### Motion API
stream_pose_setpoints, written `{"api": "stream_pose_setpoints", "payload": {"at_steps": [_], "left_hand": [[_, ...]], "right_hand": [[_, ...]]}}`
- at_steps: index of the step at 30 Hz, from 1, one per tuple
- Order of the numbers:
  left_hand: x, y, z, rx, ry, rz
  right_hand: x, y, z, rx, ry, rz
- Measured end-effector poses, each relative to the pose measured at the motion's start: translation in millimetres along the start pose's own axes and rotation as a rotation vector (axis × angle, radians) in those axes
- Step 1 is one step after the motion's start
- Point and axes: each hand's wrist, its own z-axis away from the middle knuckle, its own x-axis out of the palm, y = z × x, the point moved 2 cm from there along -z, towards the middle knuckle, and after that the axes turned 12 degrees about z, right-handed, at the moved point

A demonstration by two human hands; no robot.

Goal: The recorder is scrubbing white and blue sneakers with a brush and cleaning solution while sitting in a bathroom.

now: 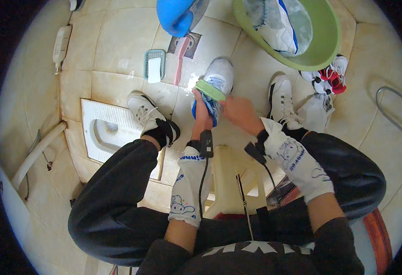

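A white and blue lace-up shoe [220,74] with suds beside it stands on the tiled floor, toe pointing away from me. My left hand [202,111] reaches inside its opening and holds it at the heel end. In my right hand [240,111] is a green scrubbing brush [210,90], which lies across the laces and tongue; its bristles are hidden. Left of the shoe lies a pink-handled brush [179,65]. A teal soap dish [146,65] with a white bar of soap [154,69] is further left. At the upper right, a green basin [332,37] holds another white and blue shoe [280,31] in sudsy water.
A blue container [177,19] stands beyond the brushes. A squat toilet [108,129] is set into the floor by my left foot. Red and white shoes [331,77] and a white plastic bag [316,111] lie right of my right foot. A cream plastic stool [226,185] stands between my legs.
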Motion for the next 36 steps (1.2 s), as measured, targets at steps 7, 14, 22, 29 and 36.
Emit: {"api": "stream_pose_setpoints", "payload": {"at_steps": [7, 14, 22, 29, 36], "left_hand": [[-13.9, 3.0, 0.6, -0.142, -0.118, 0.099], [-10.9, -1.0, -3.5, -0.231, -0.1, 0.088], [-30.8, -0.4, -18.8, -0.341, -0.054, -0.015], [-14.1, -2.4, -14.0, -0.24, -0.071, -0.074], [-36.8, 9.5, -14.1, -0.264, -0.092, -0.059]], "right_hand": [[18.6, 3.6, 3.7, 0.145, -0.13, -0.097], [-0.6, 40.8, -8.1, 0.368, -0.229, -0.04], [-7.4, 55.5, -12.1, 0.186, -0.107, 0.015], [18.0, 52.0, -8.9, 0.227, -0.135, -0.025], [25.2, 18.5, 14.0, 0.04, -0.01, -0.086]]}}
